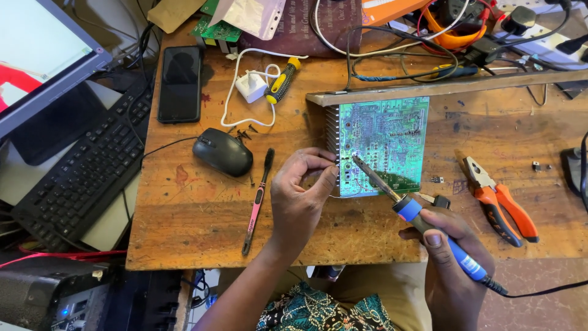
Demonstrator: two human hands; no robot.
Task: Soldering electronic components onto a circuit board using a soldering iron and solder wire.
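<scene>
Right hand [450, 263] and soldering iron [422, 224]. The grip of the right hand is closed around the blue handle of the iron, low on the shaft near the cable end. From this grip the iron's long axis runs up and to the left, its metal tip [356, 159] resting over the lower left part of the green circuit board [383, 144]; whether the tip actually touches the board cannot be told from this view.

Left hand [300, 190]. Its fingers are pinched together at the board's left edge, just beside the iron's tip, apparently on something thin, perhaps a strand of solder wire, though this is too fine to make out. The left hand is the nearer of the two to the tip; the right hand sits well back, off the board's lower right corner.

Surroundings. The board lies flat on the wooden counter [202, 227], a ribbed metal heat sink [331, 132] along its left side. Orange-handled pliers [499, 199] lie to the right of the board, well apart from both hands. A pink-and-black brush [258, 202] and a black mouse [223, 151] lie to the left of the left hand.
</scene>
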